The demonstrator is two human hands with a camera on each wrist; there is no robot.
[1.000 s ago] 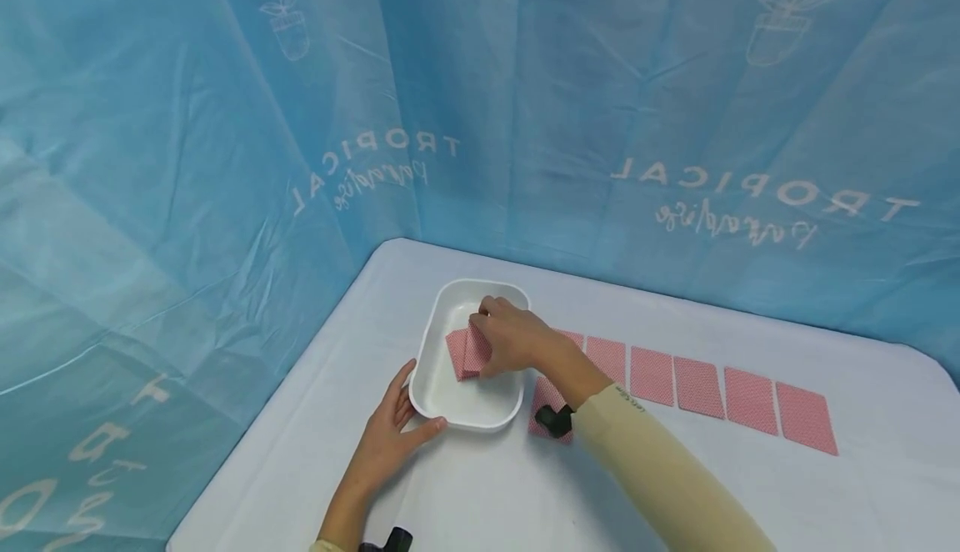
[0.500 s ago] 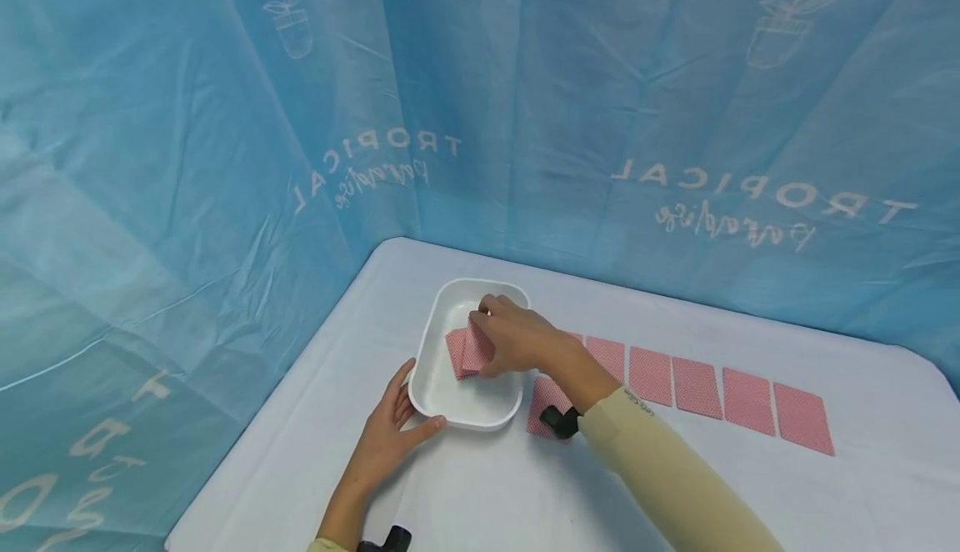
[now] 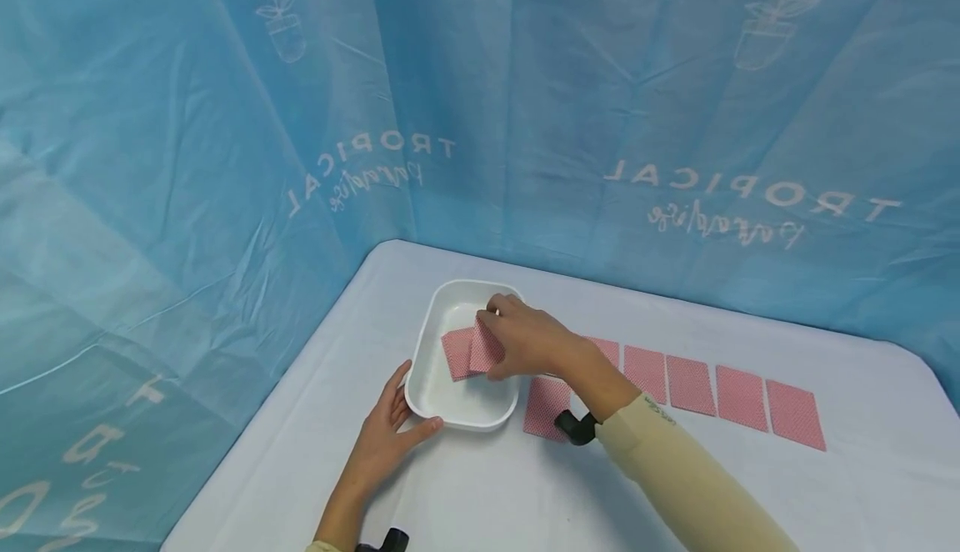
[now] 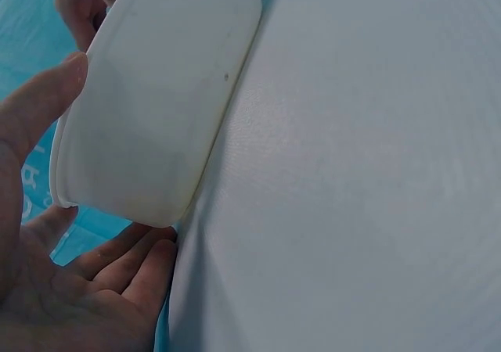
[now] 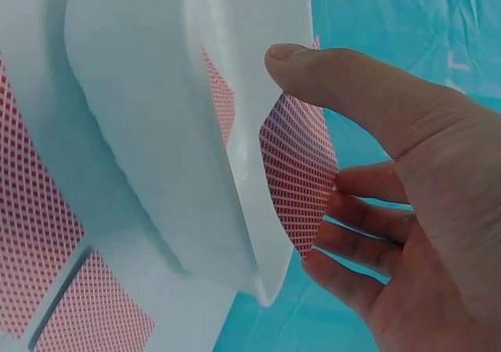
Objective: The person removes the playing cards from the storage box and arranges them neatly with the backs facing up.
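Observation:
A white plastic tray (image 3: 468, 408) stands on the table at mid view. My left hand (image 3: 384, 439) holds its near left corner, thumb on the near rim and the other fingers along the left side; the left wrist view shows the tray's outer wall (image 4: 156, 125) between them. Over the tray, my right hand (image 3: 528, 342) pinches a red-and-white patterned playing card (image 3: 485, 350) by opposite edges, thumb against fingers. That card bows between them in the right wrist view (image 5: 297, 172). Beneath it, another patterned card (image 3: 456, 353) lies in the tray, partly covered.
Several playing cards (image 3: 690, 385) lie face down in a row to the tray's right. Another card (image 3: 546, 406) lies near the right wrist, partly behind a black wrist piece (image 3: 576, 427). Blue printed curtains (image 3: 570, 118) hang beyond the white-covered table (image 3: 480, 494).
My right hand has shifted slightly right with its card, showing more of the card lying in the tray. The left hand and tray stay nearly where they were.

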